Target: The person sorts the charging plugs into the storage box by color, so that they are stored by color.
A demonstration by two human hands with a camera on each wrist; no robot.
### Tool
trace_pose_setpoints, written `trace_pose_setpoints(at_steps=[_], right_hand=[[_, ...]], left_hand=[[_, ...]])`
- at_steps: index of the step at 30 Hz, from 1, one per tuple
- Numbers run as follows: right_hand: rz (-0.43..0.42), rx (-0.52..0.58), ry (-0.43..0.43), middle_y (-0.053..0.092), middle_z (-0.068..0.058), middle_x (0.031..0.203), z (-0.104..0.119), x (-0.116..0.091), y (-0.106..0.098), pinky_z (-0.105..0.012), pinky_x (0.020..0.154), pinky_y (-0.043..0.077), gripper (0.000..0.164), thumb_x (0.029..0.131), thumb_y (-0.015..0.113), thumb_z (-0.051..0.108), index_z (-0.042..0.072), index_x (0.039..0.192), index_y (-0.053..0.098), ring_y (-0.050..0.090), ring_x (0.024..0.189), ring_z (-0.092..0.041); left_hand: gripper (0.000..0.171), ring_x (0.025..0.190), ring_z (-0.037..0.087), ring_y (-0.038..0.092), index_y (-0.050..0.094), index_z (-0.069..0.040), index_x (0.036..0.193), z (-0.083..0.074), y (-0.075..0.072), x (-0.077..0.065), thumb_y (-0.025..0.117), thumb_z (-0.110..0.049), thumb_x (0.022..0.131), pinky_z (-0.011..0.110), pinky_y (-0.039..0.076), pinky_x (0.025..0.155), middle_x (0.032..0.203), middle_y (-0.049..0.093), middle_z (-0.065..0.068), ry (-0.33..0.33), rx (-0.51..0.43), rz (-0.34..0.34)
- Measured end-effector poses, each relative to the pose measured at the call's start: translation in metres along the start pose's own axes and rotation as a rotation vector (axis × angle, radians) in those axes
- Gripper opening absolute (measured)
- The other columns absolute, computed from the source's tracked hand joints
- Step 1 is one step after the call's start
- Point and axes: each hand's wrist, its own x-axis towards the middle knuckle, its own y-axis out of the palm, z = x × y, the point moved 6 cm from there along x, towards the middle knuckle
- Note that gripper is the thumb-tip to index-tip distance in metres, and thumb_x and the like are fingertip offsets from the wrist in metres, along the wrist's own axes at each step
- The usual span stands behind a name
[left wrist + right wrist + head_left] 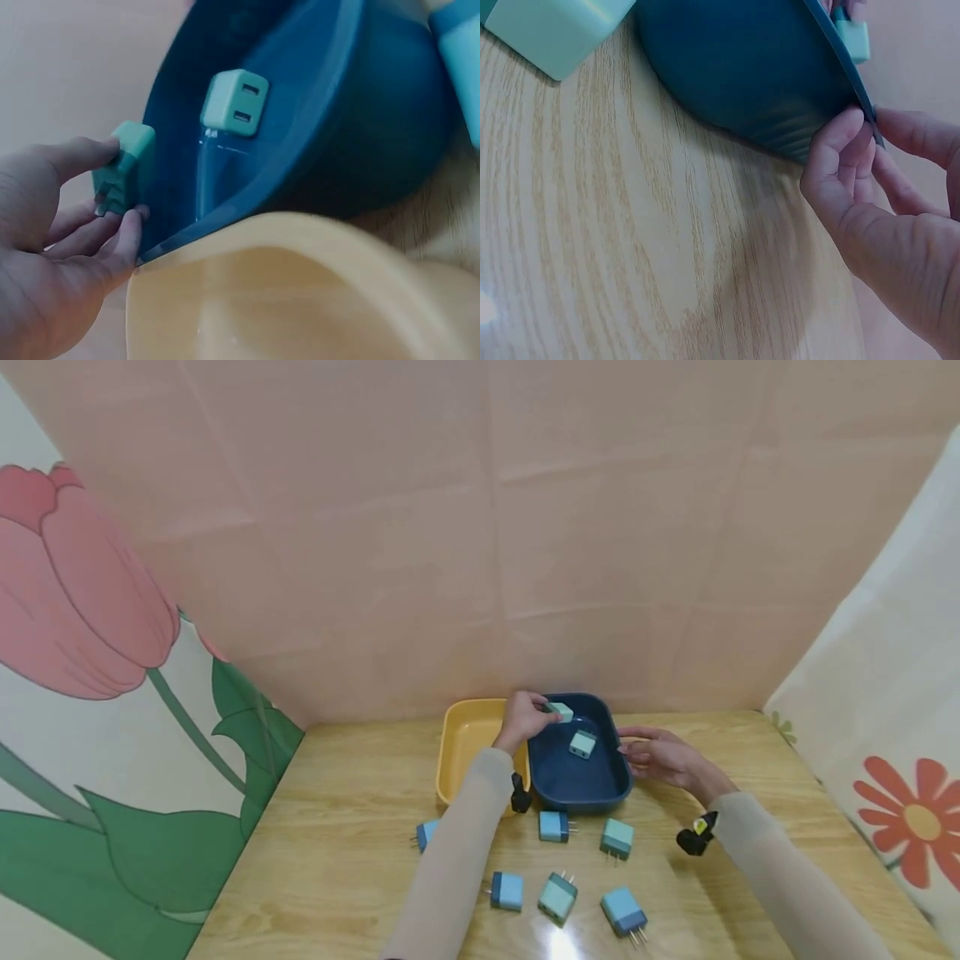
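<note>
Here the left hand (522, 718) has fingers pinched round a mint charger (563, 712) at the far-left corner of the navy tray (558, 768), whose right rim the right hand (663, 758) grips.

A boxy green plug (582, 744) is in the square navy plastic tub (573, 783), right of the square yellow plastic tub (467, 743). Boxy blue and green plugs (622, 907) lie nearer.

No readable text or labels.
</note>
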Motion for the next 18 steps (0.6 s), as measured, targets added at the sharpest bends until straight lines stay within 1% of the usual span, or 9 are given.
trace_pose_setpoints(at_steps=[6,8,14,16,18], right_hand=[[0.022,0.007,-0.012,0.075,0.0,0.107,-0.001,0.002,0.003,-0.031,0.084,0.06,0.058,0.108,0.053,0.004,0.001,0.162,0.03,0.069,0.095,-0.012],[0.023,0.005,-0.014,0.075,0.0,0.108,-0.002,0.003,0.003,-0.031,0.084,0.06,0.058,0.108,0.052,0.005,0.001,0.162,0.03,0.069,0.095,-0.012],[0.018,0.002,-0.015,0.075,0.0,0.109,-0.003,0.007,0.007,-0.031,0.085,0.06,0.059,0.108,0.054,0.006,0.001,0.162,0.031,0.069,0.095,-0.011],[0.023,0.001,-0.02,0.075,0.0,0.11,-0.003,0.007,0.009,-0.031,0.086,0.06,0.059,0.108,0.054,0.006,0.0,0.162,0.03,0.069,0.096,-0.011],[0.019,0.01,-0.019,0.075,0.0,0.108,-0.004,0.008,0.009,-0.031,0.085,0.06,0.057,0.108,0.054,0.006,0.001,0.161,0.032,0.07,0.095,-0.011]], left_hand=[[0.04,0.103,0.023,0.069,0.075,-0.002,0.122,-0.003,0.004,0.001,0.087,-0.019,0.088,0.034,0.062,0.087,0.116,0.075,0.01,0.045,0.086,0.044],[0.041,0.104,0.023,0.069,0.074,-0.002,0.124,-0.004,0.005,0.002,0.086,-0.019,0.088,0.034,0.062,0.089,0.118,0.075,0.011,0.045,0.122,0.058],[0.042,0.106,0.019,0.069,0.072,-0.004,0.127,-0.002,0.01,0.005,0.084,-0.023,0.091,0.032,0.061,0.096,0.124,0.074,0.008,0.024,0.283,0.104],[0.043,0.108,0.019,0.069,0.072,-0.004,0.128,-0.001,0.011,0.006,0.083,-0.024,0.092,0.032,0.06,0.097,0.125,0.074,0.008,0.028,0.313,0.114],[0.043,0.111,0.02,0.068,0.072,-0.004,0.128,-0.001,0.012,0.007,0.083,-0.024,0.092,0.033,0.059,0.099,0.126,0.073,0.008,0.029,0.321,0.12]])
